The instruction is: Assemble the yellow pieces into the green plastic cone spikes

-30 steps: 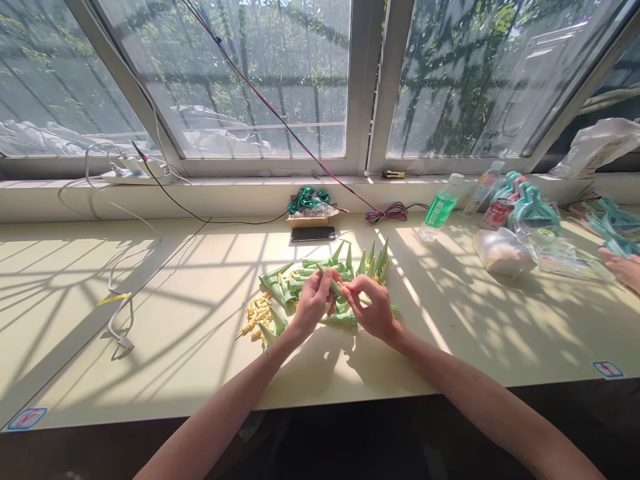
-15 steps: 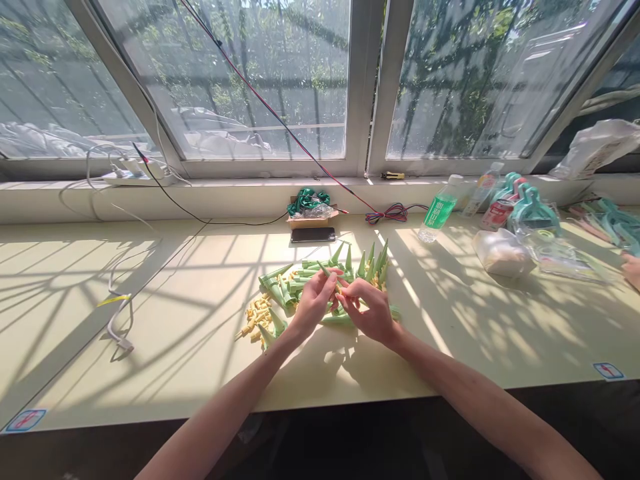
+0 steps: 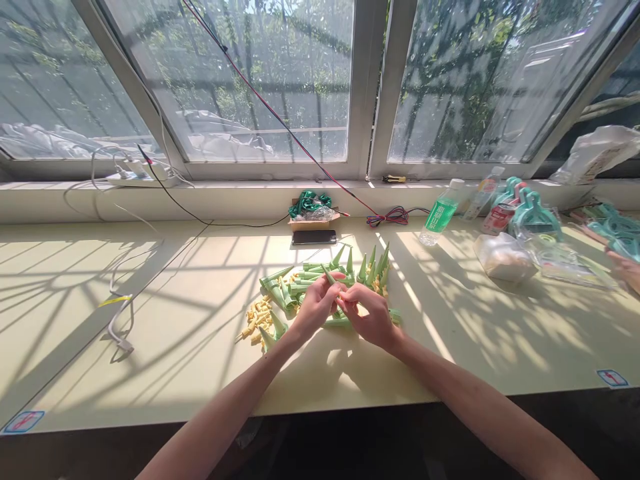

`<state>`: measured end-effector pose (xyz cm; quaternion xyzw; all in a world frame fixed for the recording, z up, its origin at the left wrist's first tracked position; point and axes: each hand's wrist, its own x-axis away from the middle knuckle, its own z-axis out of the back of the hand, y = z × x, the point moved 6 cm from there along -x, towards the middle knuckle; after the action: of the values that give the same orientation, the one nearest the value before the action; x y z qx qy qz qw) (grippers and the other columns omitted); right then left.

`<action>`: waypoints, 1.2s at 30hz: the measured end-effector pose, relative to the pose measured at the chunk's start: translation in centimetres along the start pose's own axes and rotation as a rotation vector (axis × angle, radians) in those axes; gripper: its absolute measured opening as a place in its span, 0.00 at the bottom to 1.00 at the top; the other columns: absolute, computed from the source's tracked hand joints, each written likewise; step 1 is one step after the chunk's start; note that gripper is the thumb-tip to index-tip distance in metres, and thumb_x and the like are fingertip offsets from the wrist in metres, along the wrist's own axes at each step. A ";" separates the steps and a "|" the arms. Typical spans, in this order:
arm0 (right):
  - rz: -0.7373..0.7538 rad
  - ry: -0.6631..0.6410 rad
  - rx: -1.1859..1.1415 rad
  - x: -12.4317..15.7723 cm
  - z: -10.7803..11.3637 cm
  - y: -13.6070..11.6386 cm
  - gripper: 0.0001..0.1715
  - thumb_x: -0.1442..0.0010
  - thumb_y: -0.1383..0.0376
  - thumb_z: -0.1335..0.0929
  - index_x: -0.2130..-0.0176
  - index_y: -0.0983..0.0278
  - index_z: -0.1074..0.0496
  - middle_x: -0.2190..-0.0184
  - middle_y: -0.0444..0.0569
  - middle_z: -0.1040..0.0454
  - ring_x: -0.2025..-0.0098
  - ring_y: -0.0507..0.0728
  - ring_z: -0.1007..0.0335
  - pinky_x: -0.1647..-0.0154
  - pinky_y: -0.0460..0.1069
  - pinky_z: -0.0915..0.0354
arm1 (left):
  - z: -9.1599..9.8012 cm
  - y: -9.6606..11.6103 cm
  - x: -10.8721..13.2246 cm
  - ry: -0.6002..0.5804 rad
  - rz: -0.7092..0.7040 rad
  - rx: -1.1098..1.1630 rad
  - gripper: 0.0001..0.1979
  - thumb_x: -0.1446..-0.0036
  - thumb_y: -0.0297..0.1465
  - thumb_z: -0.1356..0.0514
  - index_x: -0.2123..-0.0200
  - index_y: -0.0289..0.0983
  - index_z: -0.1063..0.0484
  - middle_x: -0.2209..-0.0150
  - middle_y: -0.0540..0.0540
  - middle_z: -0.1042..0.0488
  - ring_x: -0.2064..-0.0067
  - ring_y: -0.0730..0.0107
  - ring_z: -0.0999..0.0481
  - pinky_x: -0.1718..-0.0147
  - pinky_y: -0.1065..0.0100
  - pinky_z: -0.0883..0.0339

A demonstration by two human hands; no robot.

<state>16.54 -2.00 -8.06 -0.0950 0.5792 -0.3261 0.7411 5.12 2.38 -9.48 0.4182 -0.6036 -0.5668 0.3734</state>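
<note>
My left hand [image 3: 316, 308] is closed round a green pointed cone [image 3: 328, 274], whose tip sticks up past the thumb. Against its lower end, the fingertips of my right hand [image 3: 369, 315] are pinched together; a small yellow piece showed there half a second ago, but fingers now hide it. Both hands meet above a heap of green cones [image 3: 274, 290], some lying, some standing. Left of the hands lie many small yellow pieces [image 3: 257, 317]. At the heap's right, several upright green cones [image 3: 371, 265] stand with yellow bits near their bases.
Behind the heap lie a black phone [image 3: 314, 237] and a small cardboard box [image 3: 311, 224]. A green-labelled bottle [image 3: 440, 217], a white-wrapped bundle [image 3: 505, 257] and teal clips [image 3: 536, 217] stand to the right. A white cable [image 3: 120, 330] lies left. Another person's hand [image 3: 625, 267] shows at the right edge.
My hands have drawn slightly closer together at the cone's lower end, covering the yellow piece. The other person's hand at the right edge has moved a little inward.
</note>
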 end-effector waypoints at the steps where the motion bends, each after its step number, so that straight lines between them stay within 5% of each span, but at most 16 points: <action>1: -0.002 -0.005 -0.006 0.1 -0.1 0.1 0.08 0.37 0.70 0.35 0.69 0.61 0.35 0.75 0.42 0.34 0.75 0.50 0.39 0.72 0.46 0.38 | 0.0 0.1 0.0 0.002 -0.007 -0.007 0.18 0.42 0.37 0.42 0.52 0.35 0.32 0.68 0.48 0.26 0.75 0.78 0.32 0.77 0.76 0.39; 26: -0.015 -0.017 0.007 -0.1 0.0 0.4 0.10 0.36 0.67 0.35 0.71 0.62 0.33 0.74 0.45 0.30 0.73 0.51 0.34 0.71 0.48 0.35 | -0.2 -0.2 -0.3 -0.057 -0.096 -0.030 0.22 0.39 0.41 0.45 0.48 0.33 0.36 0.63 0.44 0.25 0.70 0.71 0.27 0.73 0.70 0.34; 36: -0.129 0.099 0.063 -0.6 1.6 1.2 0.03 0.38 0.67 0.33 0.65 0.63 0.28 0.72 0.46 0.27 0.73 0.51 0.32 0.73 0.47 0.33 | 0.5 0.7 -0.2 0.101 -0.229 -0.155 0.20 0.39 0.43 0.43 0.51 0.34 0.30 0.72 0.50 0.32 0.78 0.80 0.39 0.81 0.74 0.45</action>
<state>18.38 -1.10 -7.71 -0.0927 0.5974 -0.3956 0.6914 4.67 2.79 -8.78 0.4821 -0.4868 -0.6291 0.3673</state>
